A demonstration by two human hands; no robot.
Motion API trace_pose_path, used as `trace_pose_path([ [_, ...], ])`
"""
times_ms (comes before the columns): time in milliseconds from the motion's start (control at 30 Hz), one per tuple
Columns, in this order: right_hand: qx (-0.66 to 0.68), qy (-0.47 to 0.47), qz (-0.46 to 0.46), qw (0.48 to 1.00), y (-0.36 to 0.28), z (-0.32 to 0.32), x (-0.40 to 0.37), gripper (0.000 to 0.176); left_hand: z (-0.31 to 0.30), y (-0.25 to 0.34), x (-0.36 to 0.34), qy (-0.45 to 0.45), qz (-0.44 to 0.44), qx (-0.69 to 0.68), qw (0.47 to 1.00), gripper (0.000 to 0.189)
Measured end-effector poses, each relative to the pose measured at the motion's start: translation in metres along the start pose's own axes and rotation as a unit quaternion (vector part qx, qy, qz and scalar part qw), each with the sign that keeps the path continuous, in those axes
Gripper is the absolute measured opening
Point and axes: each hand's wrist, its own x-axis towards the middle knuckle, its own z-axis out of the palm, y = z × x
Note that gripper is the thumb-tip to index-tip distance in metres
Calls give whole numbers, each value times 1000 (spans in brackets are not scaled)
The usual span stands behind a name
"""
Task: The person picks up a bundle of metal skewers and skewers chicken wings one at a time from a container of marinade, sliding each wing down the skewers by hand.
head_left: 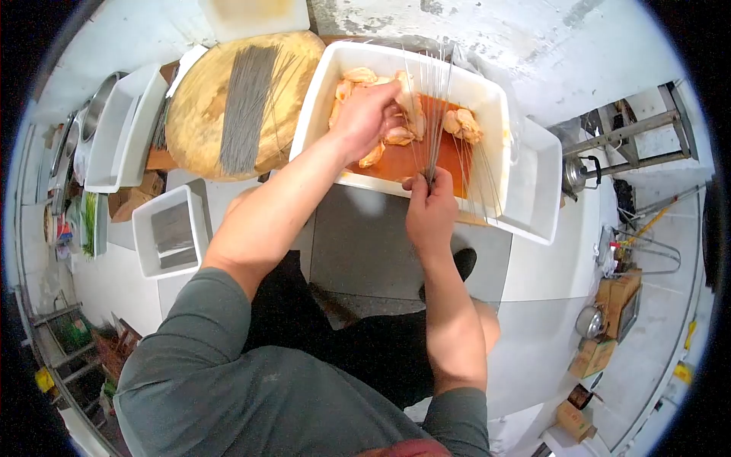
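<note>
A white plastic tub [499, 114] holds raw chicken pieces in reddish-orange marinade [392, 161]. My left hand [369, 118] is over the tub, fingers curled round a marinated chicken wing [412, 105]. Thin metal skewers [435, 114] fan upward from my right hand [432, 209], which grips their lower ends at the tub's near edge. The wing is right beside the skewers, some of which pass across it in this view. More chicken [462, 126] lies at the right inside the tub, and several loose skewers [481, 183] lean over its near right rim.
Left of the tub, a round wooden chopping block [194, 114] carries a pile of skewers [247, 107]. White bins stand on the floor [171, 232] and farther left [126, 133]. Another white container [537, 183] adjoins the tub's right side. A metal kettle [575, 175] is beyond it.
</note>
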Motion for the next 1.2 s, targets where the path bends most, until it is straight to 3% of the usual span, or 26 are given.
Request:
trace_pose_path([
  [67, 7, -1, 2, 1000, -2, 0, 0, 16, -4, -6, 2, -22, 30, 176, 984, 12],
  [167, 23, -9, 11, 1000, 0, 0, 0, 16, 3, -3, -2, -23, 14, 132, 991, 15],
  [367, 140, -34, 146, 979, -7, -1, 3, 16, 5, 6, -6, -11, -16, 136, 990, 16],
  [467, 146, 0, 145, 979, -3, -1, 6, 17, 2, 7, -4, -6, -2, 10, 1000, 14],
  [667, 23, 40, 52, 998, 10, -19, 8, 13, -16, 13, 10, 33, 5, -2, 999, 9],
  [967, 76, -109, 149, 980, 14, -24, -15, 10, -22, 17, 19, 77, 18, 29, 996, 13],
  [1200, 76, -115, 192, 972, 15, -35, -26, 15, -39, 18, 30, 86, 56, 11, 995, 20],
])
